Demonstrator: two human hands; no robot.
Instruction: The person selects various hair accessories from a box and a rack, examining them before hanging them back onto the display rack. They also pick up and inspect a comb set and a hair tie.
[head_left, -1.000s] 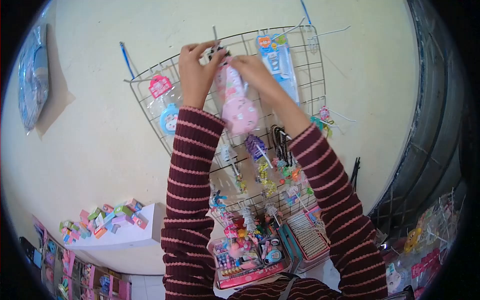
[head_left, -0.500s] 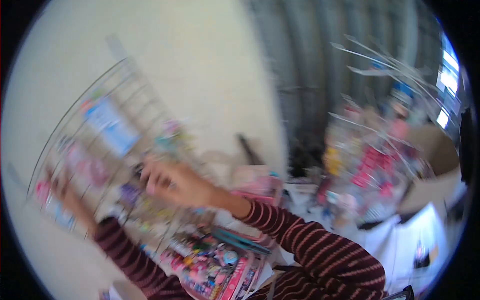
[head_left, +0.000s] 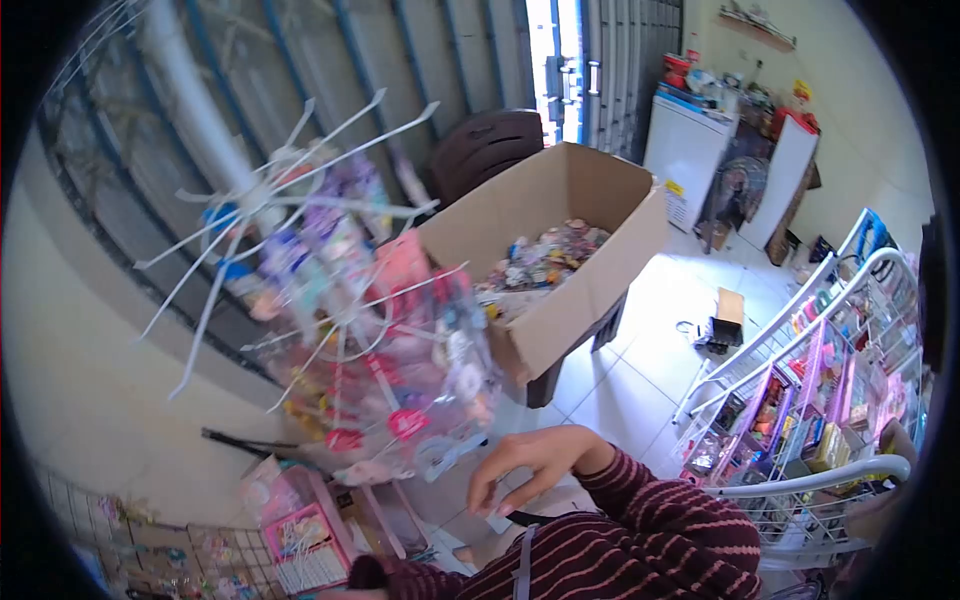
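My right hand [head_left: 530,468] is at the bottom centre, in front of my striped top. Its fingers are loosely bent with a gap between thumb and fingers, and nothing shows in it. At the bottom edge is my left sleeve [head_left: 420,578]; only a sliver of my left hand [head_left: 345,594] shows, its fingers hidden. Beyond my right hand, to the upper left, stands a white spoked rack [head_left: 262,200] hung with bagged pink and purple items [head_left: 400,350]. A pink tray [head_left: 308,540] lies near my left sleeve.
An open cardboard box [head_left: 590,300] holds many small packets, with a brown chair [head_left: 490,150] behind it. White wire shelves [head_left: 800,480] with goods stand at the right. A wire grid [head_left: 170,545] hangs at the lower left. A white cabinet [head_left: 685,150] stands farther back.
The view has swung right, away from the wire grid. My right hand has left the grid and is lower, by my body. My left hand has dropped almost out of view.
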